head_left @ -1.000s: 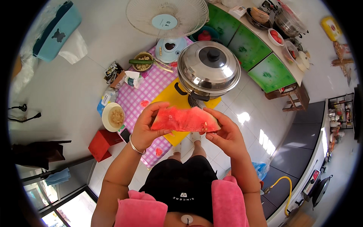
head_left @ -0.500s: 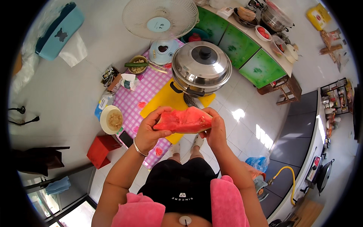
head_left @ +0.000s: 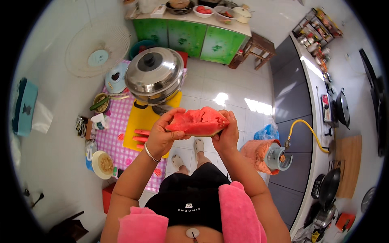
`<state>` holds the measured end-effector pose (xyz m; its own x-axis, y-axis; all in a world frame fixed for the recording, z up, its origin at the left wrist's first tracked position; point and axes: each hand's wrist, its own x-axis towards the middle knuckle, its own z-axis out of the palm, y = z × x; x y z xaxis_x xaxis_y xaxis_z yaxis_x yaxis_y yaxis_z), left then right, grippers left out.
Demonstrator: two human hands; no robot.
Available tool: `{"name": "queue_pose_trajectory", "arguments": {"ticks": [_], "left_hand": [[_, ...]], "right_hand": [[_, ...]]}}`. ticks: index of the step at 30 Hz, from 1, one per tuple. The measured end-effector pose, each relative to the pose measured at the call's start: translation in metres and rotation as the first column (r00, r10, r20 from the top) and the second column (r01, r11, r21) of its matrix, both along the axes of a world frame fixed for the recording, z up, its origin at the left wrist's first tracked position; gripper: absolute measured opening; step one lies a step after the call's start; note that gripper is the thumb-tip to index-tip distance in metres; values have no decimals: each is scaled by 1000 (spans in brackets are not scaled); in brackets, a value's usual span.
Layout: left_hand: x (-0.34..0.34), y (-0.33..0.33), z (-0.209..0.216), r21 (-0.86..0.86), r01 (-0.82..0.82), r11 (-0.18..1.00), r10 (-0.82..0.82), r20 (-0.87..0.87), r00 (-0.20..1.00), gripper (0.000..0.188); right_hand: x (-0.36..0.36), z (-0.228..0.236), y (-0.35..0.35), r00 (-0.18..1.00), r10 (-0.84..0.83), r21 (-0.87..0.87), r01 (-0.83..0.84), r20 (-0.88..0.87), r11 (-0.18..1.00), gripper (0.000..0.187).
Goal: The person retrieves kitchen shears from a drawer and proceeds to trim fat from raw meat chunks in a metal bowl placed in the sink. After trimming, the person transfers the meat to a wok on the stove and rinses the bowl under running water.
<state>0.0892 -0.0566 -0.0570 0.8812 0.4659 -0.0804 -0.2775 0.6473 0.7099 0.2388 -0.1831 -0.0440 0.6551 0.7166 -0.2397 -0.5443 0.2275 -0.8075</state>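
Note:
A piece of red watermelon (head_left: 196,122) with a bitten-looking, uneven top is held up in front of me between both hands. My left hand (head_left: 161,133), with a silver bangle at the wrist, is closed round one end. My right hand (head_left: 227,131) grips the opposite end. Below and left of it, several watermelon slices (head_left: 142,132) lie on a yellow cutting board (head_left: 131,125), partly hidden by my left arm. A large lidded steel pot (head_left: 154,77) stands at the board's far end.
The board rests on a pink checked tablecloth (head_left: 109,133), beside a bowl of pale food (head_left: 103,164) and a blue fan (head_left: 115,79). Green cabinets (head_left: 188,38) line the back. To my right are a gas cylinder (head_left: 275,158) with a yellow hose and a counter with a stove (head_left: 326,107).
My view has turned to the right, so the table sits further left and the gas cylinder and counter show more. Both hands still hold the watermelon, and the slices on the board now show.

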Motion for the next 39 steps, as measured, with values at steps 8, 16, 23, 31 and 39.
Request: {"name": "queue_pose_trajectory", "arguments": {"ticks": [8,16,23,31,39], "left_hand": [[112,-70,11,-6,271,962,-271,-29,962,60],[278,-198,22,68,502,862,-492,-123,862,56],[429,-327,8,16,692,722,-691,-18,722,52],[579,-410,-1,-22,847,532,-844,68,532,46],[689,-433,-27,-41,940,339,-939,52,341,46]], "right_hand": [[68,5,-106,954,-190,278,253,-234,927,39],[187,-25,-251,872,-302,529,476,-385,702,38],[284,-15,-377,639,-610,380,769,-469,514,30],[378,-13,-454,488,-774,436,846,-404,306,21],[450,-45,-463,359,-771,474,876,-526,85,19]]}}
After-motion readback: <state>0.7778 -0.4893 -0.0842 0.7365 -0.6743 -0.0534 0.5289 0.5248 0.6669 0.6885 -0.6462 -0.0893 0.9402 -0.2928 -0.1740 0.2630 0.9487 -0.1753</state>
